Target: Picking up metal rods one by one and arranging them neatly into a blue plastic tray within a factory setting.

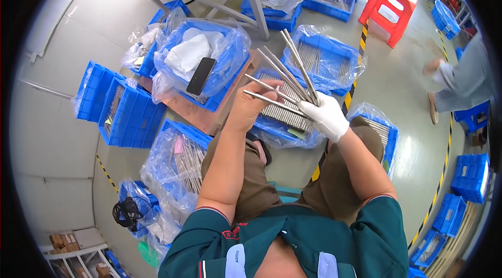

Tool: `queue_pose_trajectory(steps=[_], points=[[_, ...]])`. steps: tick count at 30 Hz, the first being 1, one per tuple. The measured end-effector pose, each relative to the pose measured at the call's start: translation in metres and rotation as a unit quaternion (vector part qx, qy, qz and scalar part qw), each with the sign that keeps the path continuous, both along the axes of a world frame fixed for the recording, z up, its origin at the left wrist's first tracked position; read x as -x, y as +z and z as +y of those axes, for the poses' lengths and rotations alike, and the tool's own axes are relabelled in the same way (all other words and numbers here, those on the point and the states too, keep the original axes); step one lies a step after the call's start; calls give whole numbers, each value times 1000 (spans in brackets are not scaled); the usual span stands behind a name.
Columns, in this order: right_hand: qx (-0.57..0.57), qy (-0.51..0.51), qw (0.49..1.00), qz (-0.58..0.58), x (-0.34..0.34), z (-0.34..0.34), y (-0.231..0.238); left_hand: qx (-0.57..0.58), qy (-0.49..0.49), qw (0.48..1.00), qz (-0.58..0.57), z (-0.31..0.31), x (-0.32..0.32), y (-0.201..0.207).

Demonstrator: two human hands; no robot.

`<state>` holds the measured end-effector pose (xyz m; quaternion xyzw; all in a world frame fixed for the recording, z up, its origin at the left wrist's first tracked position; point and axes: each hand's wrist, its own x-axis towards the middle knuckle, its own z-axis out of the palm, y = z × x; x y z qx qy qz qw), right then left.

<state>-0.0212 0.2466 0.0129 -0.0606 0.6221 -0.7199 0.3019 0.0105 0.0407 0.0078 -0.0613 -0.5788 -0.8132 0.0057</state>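
Note:
Several slim metal rods point(285, 71) fan out from my right hand point(327, 116), which wears a white glove and is closed round their lower ends. My bare left hand point(253, 103) is beside it, with its thumb and fingers closed on two of the rods that spread toward the left. Below both hands is a blue tray point(303, 139) lined with clear plastic, filled with rows of similar rods. Another lined blue tray point(358, 77) with rods stands just beyond. By my right knee is a further tray of rods point(384, 126), partly hidden by my leg.
A black phone point(201, 76) and white cloth point(188, 56) lie on a lined blue crate at the left. Bundled rods point(188, 165) fill a crate by my left leg. A red stool point(389, 11) stands far right, near a walking person point(463, 77).

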Motion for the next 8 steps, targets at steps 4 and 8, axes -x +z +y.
queue_pose_trajectory(steps=[4, 8], points=[[39, -2, 999, 19, 3, -3, -14, 6, -4, 1000, 11, 1, 0, 4], [-31, -17, 998, 53, 2, 1, -10, 21, 43, 999, 13, 3, 0, -1]])
